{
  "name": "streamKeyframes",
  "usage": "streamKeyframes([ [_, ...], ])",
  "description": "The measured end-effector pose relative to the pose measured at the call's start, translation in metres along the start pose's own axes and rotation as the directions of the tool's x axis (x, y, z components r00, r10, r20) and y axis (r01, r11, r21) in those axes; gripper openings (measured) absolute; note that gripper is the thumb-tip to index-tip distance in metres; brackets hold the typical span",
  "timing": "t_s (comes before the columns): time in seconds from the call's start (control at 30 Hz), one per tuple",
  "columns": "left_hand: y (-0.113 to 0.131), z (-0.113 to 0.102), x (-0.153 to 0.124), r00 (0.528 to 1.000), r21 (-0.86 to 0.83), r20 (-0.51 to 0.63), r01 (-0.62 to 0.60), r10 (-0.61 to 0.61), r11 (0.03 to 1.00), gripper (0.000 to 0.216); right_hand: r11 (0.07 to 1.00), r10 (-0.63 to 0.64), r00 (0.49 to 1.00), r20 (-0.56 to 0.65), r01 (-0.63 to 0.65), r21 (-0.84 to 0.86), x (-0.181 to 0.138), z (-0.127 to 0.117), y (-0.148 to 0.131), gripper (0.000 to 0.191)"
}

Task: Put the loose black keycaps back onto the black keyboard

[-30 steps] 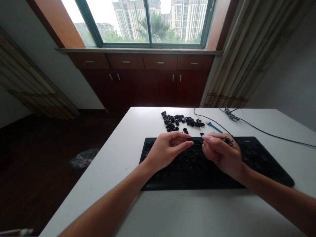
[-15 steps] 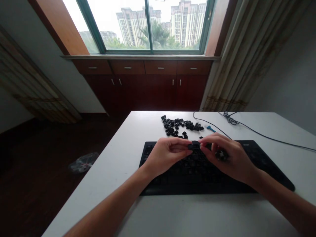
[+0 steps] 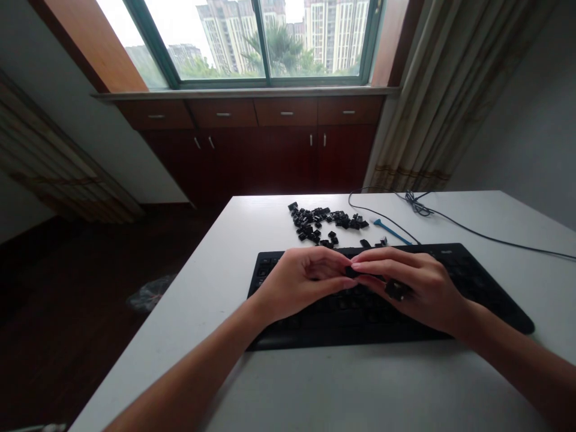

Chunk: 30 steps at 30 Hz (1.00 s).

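My left hand (image 3: 301,276) and my right hand (image 3: 414,282) meet at the fingertips above the middle of a black keyboard (image 3: 342,336). Between their thumbs and fingers a small black keycap (image 3: 351,272) shows, mostly covered by the fingertips. Both hands are closed in a pinch on it. Another small dark piece (image 3: 396,290), probably a keycap too, is tucked under the curled fingers of my right hand. Much of the key area lies hidden below the hands.
Behind the keyboard, a heap of loose black keycaps (image 3: 310,222) lies on the white table (image 3: 225,288). To its right are a thin blue tool (image 3: 392,231) and a black cable (image 3: 486,236). A clear plastic bag (image 3: 150,293) is on the floor at left.
My hands have come together, so the fingertips now touch over the keycap. The view has shifted slightly, and more of the blue tool shows behind my right hand.
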<state>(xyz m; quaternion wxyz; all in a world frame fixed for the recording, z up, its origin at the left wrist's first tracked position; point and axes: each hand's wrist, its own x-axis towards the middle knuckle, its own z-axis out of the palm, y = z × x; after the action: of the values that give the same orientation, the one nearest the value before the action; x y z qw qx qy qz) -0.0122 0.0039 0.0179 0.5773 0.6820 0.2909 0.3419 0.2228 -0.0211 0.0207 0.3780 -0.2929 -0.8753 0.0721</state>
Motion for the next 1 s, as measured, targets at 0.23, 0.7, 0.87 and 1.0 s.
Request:
streamKeyframes([
  [0.23, 0.002, 0.000, -0.001, 0.999, -0.074, 0.020, -0.031, 0.033, 0.997, 0.025, 0.986, -0.113, 0.993, 0.025, 0.115, -0.121, -0.004, -0.009, -0.005, 0.036],
  [0.7, 0.000, -0.018, 0.006, 0.955, 0.131, -0.268, -0.098, 0.130, 0.987, 0.022, 0.995, 0.038, 0.924, 0.382, -0.072, 0.075, -0.010, -0.003, -0.006, 0.013],
  [0.87, 0.000, -0.015, 0.005, 0.959, 0.139, -0.255, -0.091, 0.124, 0.986, 0.021, 0.998, 0.031, 0.908, 0.419, -0.054, 0.042, -0.012, -0.005, -0.005, 0.015],
  [1.0, 0.002, -0.013, 0.004, 0.967, 0.157, -0.224, -0.086, 0.121, 0.984, 0.021, 0.998, 0.029, 0.912, 0.409, -0.049, 0.038, -0.012, -0.004, -0.006, 0.015],
])
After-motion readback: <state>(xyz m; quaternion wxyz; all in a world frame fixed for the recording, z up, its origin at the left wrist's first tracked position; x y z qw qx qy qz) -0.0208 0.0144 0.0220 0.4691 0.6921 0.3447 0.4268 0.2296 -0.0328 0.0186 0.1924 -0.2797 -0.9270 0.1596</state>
